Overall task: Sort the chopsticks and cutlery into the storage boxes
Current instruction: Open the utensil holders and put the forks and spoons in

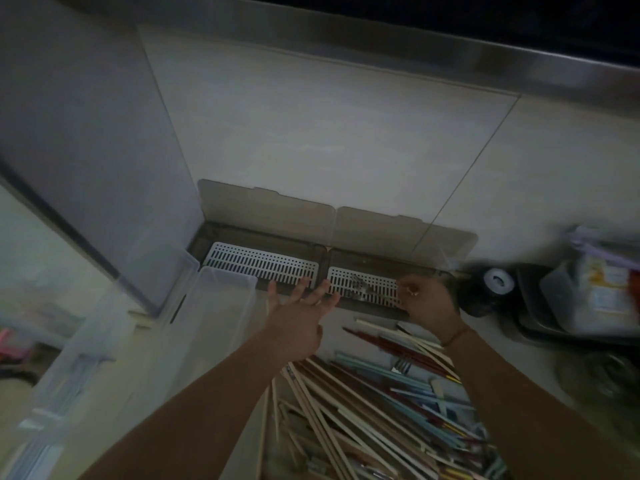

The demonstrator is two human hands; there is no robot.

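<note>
Hands reached over two storage boxes on the tabletop.
Left hand spread flat; right hand curled loosely above forks, grip unclear; chopsticks heaped at six o'clock.

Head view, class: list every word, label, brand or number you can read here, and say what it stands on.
No text can be read.
Package in the dark tray at right: orange and red print, too blurred to read.
Chopsticks: any markings too small to tell.
Storage boxes: no label visible.
</note>
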